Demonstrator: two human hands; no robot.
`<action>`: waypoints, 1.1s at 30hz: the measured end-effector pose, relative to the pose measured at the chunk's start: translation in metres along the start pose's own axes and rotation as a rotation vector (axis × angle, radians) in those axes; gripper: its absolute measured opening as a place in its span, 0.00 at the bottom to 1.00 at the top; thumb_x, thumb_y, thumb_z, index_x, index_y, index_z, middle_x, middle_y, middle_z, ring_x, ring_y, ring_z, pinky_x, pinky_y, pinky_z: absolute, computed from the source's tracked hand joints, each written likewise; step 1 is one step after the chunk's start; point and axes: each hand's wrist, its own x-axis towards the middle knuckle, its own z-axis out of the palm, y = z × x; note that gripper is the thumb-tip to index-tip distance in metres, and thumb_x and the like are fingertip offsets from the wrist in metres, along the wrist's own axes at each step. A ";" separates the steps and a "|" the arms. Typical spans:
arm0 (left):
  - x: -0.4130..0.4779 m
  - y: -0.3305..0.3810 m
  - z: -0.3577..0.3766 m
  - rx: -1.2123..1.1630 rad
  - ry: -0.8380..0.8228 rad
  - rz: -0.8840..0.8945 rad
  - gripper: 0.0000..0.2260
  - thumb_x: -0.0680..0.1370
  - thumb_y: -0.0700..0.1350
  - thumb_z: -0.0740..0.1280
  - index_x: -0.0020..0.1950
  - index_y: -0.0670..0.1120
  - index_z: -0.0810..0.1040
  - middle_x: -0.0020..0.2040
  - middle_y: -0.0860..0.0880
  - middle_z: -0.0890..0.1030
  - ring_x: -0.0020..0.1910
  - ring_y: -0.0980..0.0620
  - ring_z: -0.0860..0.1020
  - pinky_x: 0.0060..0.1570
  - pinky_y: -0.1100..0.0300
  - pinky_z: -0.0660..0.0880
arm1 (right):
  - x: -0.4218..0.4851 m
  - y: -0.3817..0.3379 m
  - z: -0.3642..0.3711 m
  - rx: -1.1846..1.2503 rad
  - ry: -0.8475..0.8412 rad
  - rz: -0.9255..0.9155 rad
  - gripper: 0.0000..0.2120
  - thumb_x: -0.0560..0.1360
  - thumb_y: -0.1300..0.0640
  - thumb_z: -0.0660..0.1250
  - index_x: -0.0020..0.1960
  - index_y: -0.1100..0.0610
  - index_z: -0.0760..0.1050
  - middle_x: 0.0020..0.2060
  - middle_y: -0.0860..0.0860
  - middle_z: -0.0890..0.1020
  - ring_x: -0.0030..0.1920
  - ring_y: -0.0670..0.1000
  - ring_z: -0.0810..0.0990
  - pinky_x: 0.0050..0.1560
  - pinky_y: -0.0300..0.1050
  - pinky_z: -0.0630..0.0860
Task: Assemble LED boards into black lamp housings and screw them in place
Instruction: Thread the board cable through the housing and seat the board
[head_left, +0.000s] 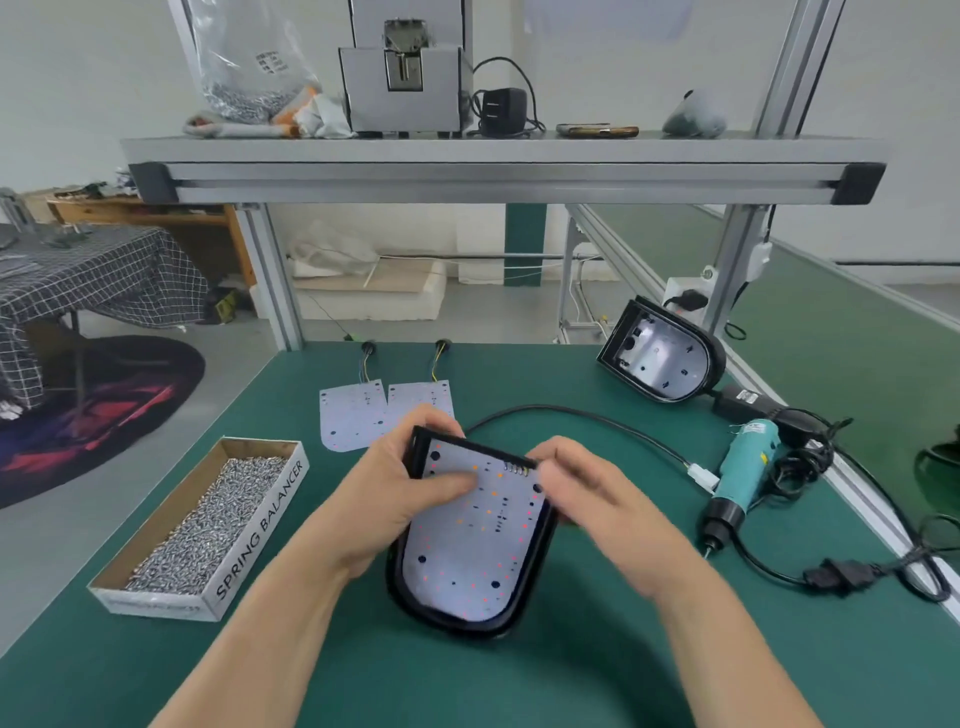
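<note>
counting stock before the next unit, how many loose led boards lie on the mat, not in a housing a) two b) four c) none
a: a loose LED board and a second loose board lie side by side on the green mat, wires at their far ends.

Screw box (208, 525) left, screwdriver (744, 465) right; near mat (493, 686) seemingly free.
</note>
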 end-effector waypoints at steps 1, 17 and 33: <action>0.001 0.003 -0.005 0.014 -0.023 0.030 0.12 0.69 0.43 0.76 0.47 0.53 0.77 0.39 0.53 0.77 0.38 0.56 0.75 0.41 0.69 0.73 | 0.002 -0.001 -0.010 0.197 -0.053 0.038 0.21 0.78 0.38 0.61 0.51 0.55 0.79 0.43 0.49 0.80 0.39 0.47 0.76 0.41 0.40 0.75; 0.020 -0.022 -0.035 -0.540 -0.286 -0.035 0.10 0.66 0.35 0.68 0.44 0.45 0.78 0.44 0.40 0.77 0.44 0.42 0.77 0.46 0.50 0.74 | 0.036 0.013 0.023 -0.051 -0.028 0.027 0.07 0.79 0.67 0.67 0.56 0.61 0.73 0.44 0.55 0.81 0.39 0.51 0.79 0.46 0.45 0.76; 0.005 -0.079 -0.052 -0.666 0.288 -0.342 0.22 0.73 0.24 0.57 0.52 0.42 0.85 0.60 0.37 0.82 0.56 0.39 0.83 0.52 0.47 0.82 | 0.036 0.009 0.042 -0.999 -0.032 -0.236 0.08 0.82 0.51 0.62 0.53 0.47 0.80 0.38 0.42 0.74 0.45 0.45 0.69 0.44 0.47 0.71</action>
